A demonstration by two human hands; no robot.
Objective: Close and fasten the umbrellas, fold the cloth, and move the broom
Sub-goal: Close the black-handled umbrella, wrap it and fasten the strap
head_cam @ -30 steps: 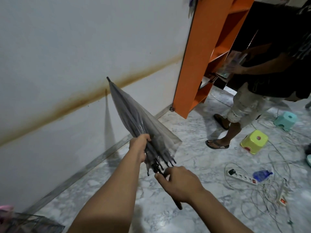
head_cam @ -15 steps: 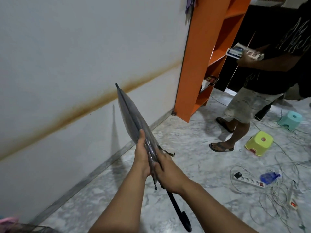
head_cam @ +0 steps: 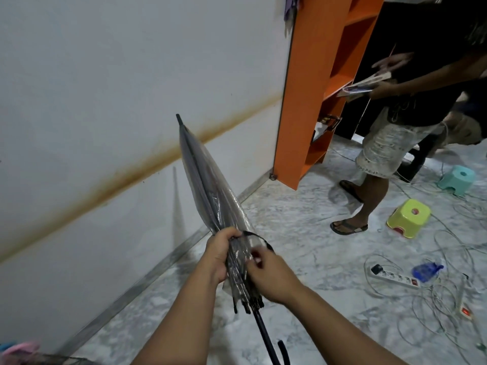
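Observation:
A closed transparent umbrella [head_cam: 208, 188] with black ribs points up and away toward the white wall, its black hooked handle [head_cam: 274, 349] low in the middle. My left hand [head_cam: 218, 255] grips the gathered canopy near the rib ends. My right hand [head_cam: 268, 272] pinches the black-edged fastening strap [head_cam: 257, 237], which loops around the right side of the canopy. At the bottom left corner lies a pink cloth [head_cam: 21, 349] on the edge of a dark wire frame. No broom is in view.
An orange shelf unit [head_cam: 311, 106] stands against the wall. A person in sandals [head_cam: 376, 159] holding books stands beside it. On the marble floor lie a yellow stool [head_cam: 408, 217], a teal stool [head_cam: 457, 179], a power strip [head_cam: 395, 277] and tangled cables [head_cam: 448, 293].
The loose canopy has been gathered tight. My right hand left the shaft and took the strap, looping it around the canopy. The person by the shelf shifted the books.

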